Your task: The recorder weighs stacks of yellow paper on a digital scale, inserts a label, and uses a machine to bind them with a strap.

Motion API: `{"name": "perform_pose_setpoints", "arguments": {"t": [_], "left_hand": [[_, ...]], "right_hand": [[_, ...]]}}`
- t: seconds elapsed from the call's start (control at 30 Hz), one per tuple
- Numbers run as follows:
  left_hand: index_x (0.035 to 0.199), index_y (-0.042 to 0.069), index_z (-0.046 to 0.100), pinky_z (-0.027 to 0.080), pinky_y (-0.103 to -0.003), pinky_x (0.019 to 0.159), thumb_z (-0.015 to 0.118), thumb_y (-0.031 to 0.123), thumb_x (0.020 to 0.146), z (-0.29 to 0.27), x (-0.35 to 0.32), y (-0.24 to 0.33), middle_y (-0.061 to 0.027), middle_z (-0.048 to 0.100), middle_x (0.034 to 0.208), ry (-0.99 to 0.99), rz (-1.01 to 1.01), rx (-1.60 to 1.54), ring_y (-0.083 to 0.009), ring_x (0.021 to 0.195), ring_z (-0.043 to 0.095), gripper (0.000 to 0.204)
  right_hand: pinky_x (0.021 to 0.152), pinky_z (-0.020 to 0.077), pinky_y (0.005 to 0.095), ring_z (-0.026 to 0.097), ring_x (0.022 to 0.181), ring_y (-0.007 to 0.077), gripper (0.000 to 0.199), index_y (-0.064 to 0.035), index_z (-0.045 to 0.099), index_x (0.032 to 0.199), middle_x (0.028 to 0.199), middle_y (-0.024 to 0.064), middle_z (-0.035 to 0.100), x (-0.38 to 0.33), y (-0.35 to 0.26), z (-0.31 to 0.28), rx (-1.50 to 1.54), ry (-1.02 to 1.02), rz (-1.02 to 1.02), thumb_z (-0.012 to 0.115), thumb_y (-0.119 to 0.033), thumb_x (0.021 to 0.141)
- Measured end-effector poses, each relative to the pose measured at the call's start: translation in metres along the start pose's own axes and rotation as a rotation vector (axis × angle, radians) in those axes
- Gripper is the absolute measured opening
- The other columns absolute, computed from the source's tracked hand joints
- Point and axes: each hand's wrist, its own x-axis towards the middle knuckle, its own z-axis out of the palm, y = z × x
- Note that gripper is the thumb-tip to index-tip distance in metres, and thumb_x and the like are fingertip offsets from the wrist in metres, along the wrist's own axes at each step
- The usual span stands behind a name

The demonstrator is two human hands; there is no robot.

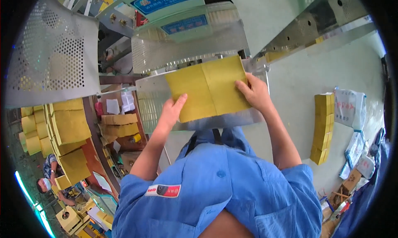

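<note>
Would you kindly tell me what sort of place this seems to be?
Probably a factory workshop, judging by the perforated metal guard, the stacked yellow sheets at left, and a co-worker at the lower left.

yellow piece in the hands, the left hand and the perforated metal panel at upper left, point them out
yellow piece [210, 88]: head view, middle of its upper face
left hand [170, 111]: head view, back of the hand
perforated metal panel [54, 55]: head view, middle of its holed face
</note>
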Motion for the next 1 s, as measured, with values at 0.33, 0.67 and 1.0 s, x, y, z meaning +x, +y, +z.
{"name": "perform_pose_setpoints", "arguments": {"t": [0.33,0.67,1.0], "left_hand": [[0.128,0.003,0.057,0.044,-0.033,0.096,0.039,0.052,0.101,-0.016,0.005,-0.016,-0.0092,0.062,0.122,0.048,-0.238,-0.365,-0.0195,0.112,0.058,0.059],[0.133,0.004,0.050,0.043,-0.035,0.100,0.042,0.049,0.101,0.024,0.009,-0.031,-0.0067,0.058,0.125,0.166,-0.032,-0.810,-0.0210,0.116,0.055,0.056],[0.137,0.005,0.046,0.040,-0.035,0.102,0.039,0.050,0.101,0.038,0.021,-0.012,-0.0066,0.055,0.130,0.110,0.094,-1.046,-0.0197,0.120,0.050,0.058]], "right_hand": [[0.058,0.0434,0.0214,0.052,0.065,0.0062,0.036,-0.0001,0.065,0.117,0.080,0.0015,0.060,-0.008,0.036,-0.001,0.776,-0.039,0.229,0.054,-0.029,0.098],[0.079,0.0476,0.0243,0.058,0.090,0.0097,0.027,-0.0026,0.066,0.113,0.094,0.0015,0.064,0.003,0.052,0.025,0.749,0.020,0.039,0.058,-0.022,0.096],[0.110,0.0305,0.0325,0.039,0.133,0.0193,0.053,0.0000,0.037,0.145,0.144,0.0094,0.044,0.015,0.004,0.041,1.012,-0.010,-0.012,0.042,-0.031,0.102]]}}
